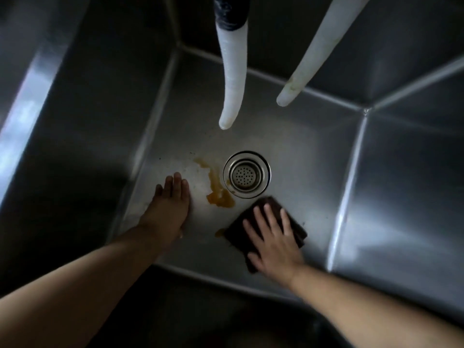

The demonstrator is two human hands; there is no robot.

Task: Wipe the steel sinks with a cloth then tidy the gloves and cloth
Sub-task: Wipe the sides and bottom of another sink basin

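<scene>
From the head camera, the view looked straight down into a deep, square stainless-steel sink basin (313, 156), its walls dark and streaked with reflected light; a round perforated metal drain strainer (246, 174) sat near the middle of the basin floor. An orange-brown liquid stain (218, 190) ran in a curved streak from the left of the drain towards the near edge of the floor, pooling just beside the strainer's near-left rim; a smaller smear of the same colour (220, 232) lay closer to the near edge, touching the left corner of the cloth.

The right hand (272, 243) lay flat on a dark brown folded cloth (270, 205), its fingers (261, 217) straight and spread, pressing the cloth onto the basin floor near the near edge, just to the near-right of the drain; nothing was curled round the cloth. The left hand (170, 207) rested palm-down on the bare steel floor by the near-left corner, fingers straight and close together, holding nothing, just left of the stain and apart from the cloth.

Two white, tapering flexible spout hoses hung over the far half of the basin; the left hose (232, 79) had a black wrapped band at its top, and the right hose (311, 56) slanted down towards the left; both ends hung clear of the floor.
</scene>
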